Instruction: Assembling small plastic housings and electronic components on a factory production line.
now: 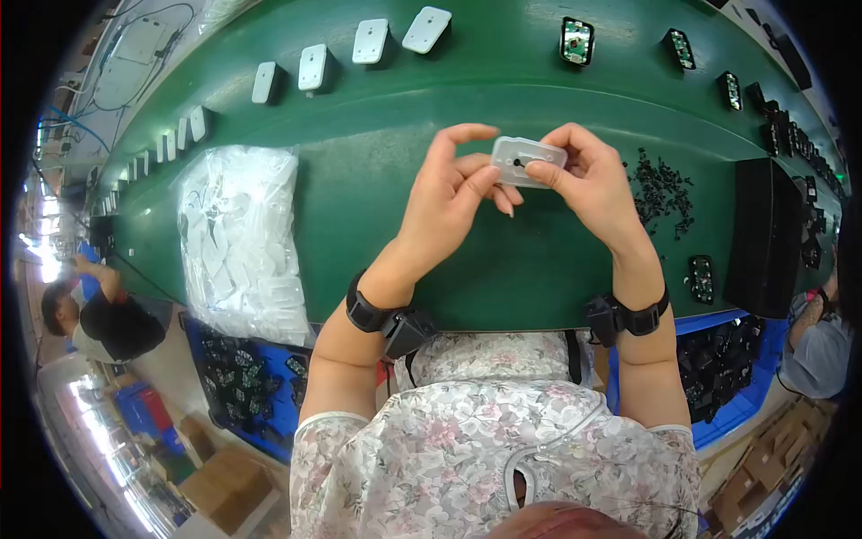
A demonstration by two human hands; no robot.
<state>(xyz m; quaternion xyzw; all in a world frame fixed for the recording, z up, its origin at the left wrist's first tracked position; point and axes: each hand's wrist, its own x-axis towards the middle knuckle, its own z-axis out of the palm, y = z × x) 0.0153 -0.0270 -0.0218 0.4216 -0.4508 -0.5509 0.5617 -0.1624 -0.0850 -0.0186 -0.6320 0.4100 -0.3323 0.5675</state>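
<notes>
Above the middle of the green table I hold a pale grey plastic cover (pixel 504 161) with rounded corners. A small dark spot or part shows at its centre, next to my right thumb. My right hand (pixel 594 180) grips the cover's right end, thumb on the face and fingers behind. At its left end, the thumb and some fingers of my left hand (pixel 446 193) pinch the edge, while the index finger arches above. Small black parts (pixel 663 193) lie scattered just right of my right hand.
A clear bag of pale plastic pieces (pixel 241 242) lies at left. White covers (pixel 313 67) line the table's far left. Circuit boards in black housings (pixel 576 42) curve along the right, near a black box (pixel 763 238). Blue bins (pixel 718 368) sit below the table edge.
</notes>
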